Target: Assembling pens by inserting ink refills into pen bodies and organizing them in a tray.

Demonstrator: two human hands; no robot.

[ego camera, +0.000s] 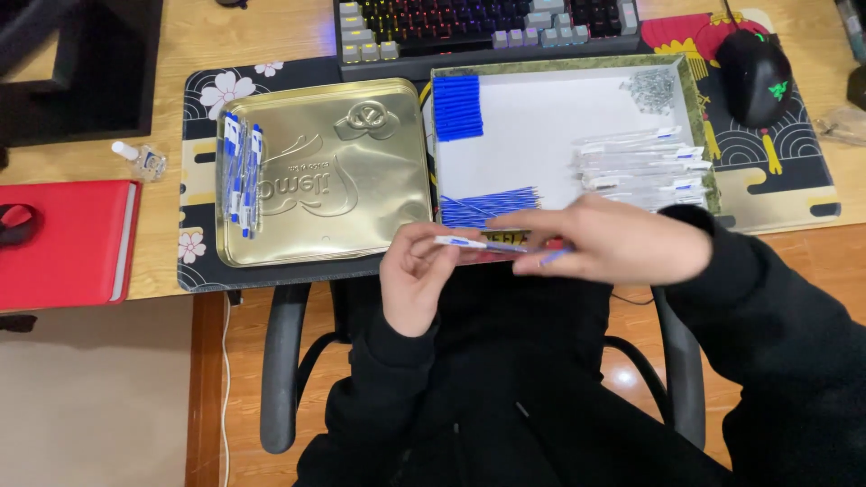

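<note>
My left hand pinches a clear pen barrel with a blue band at the desk's front edge. My right hand holds the other end of that pen, where a blue part shows by its fingers. Just behind both hands stands a white shallow box holding blue pen caps, thin blue refills, clear barrels and small metal springs. Left of the box lies a gold tin lid with a row of finished pens on it.
A keyboard sits behind the box and a black mouse at the right on a patterned desk mat. A red book and a small bottle lie at the left. Chair armrests flank my lap.
</note>
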